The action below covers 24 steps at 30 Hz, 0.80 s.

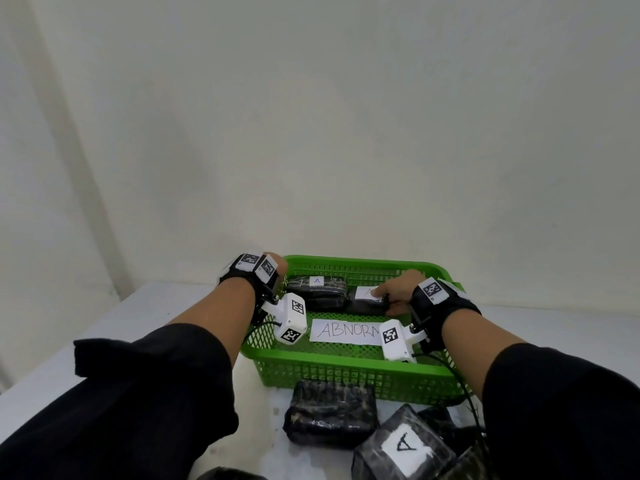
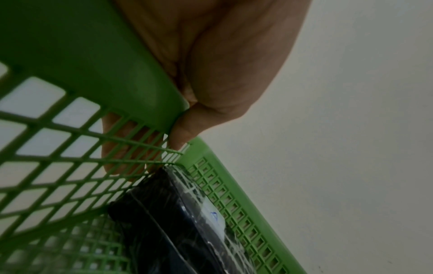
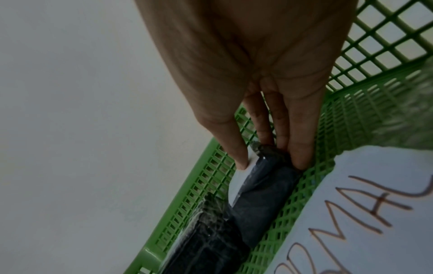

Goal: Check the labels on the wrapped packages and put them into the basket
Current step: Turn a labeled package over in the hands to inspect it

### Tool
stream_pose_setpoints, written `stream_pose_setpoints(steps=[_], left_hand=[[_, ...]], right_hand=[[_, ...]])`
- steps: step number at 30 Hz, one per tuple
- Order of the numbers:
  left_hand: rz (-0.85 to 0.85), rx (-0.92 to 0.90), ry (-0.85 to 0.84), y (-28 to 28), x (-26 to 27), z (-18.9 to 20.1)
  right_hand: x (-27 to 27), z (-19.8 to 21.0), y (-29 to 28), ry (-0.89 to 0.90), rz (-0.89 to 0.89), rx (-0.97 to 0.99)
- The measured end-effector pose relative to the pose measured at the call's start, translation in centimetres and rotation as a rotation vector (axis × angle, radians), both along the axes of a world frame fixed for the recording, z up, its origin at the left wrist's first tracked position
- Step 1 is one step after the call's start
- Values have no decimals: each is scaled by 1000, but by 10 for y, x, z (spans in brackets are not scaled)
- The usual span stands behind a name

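The fingers (image 3: 302,148) of the right hand (image 1: 398,291) pinch the right end of a wrapped package (image 1: 365,301) lying on the basket floor, thumb on its white label, other fingers along its underside edge. The left hand (image 1: 275,265) grips the far left corner of the green basket (image 1: 346,375), thumb inside the rim, fingers curled outside the mesh wall. Nearest the person, three more packages (image 1: 330,415) lie on the white table (image 1: 149,317) just in front of the basket; one shows an "A" label (image 1: 405,446). Inside the basket a paper sign (image 1: 341,332) reads "ABNORM…". Behind it, a second package (image 1: 317,292) with an "A" label lies beside the held one, against the far wall.
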<state>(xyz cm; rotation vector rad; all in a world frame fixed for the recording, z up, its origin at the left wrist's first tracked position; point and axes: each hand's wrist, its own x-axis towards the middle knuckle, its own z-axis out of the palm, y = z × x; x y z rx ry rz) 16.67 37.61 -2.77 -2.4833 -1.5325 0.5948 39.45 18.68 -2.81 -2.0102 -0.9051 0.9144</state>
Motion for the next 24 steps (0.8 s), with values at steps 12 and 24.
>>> stream_pose_setpoints(steps=[12, 24], left_hand=[[95, -54, -226, -26, -1, 9], [171, 102, -911, -87, -12, 87]], right_hand=[[-3, 15, 2, -338, 110, -95], [-35, 118, -40, -648, 282, 146]])
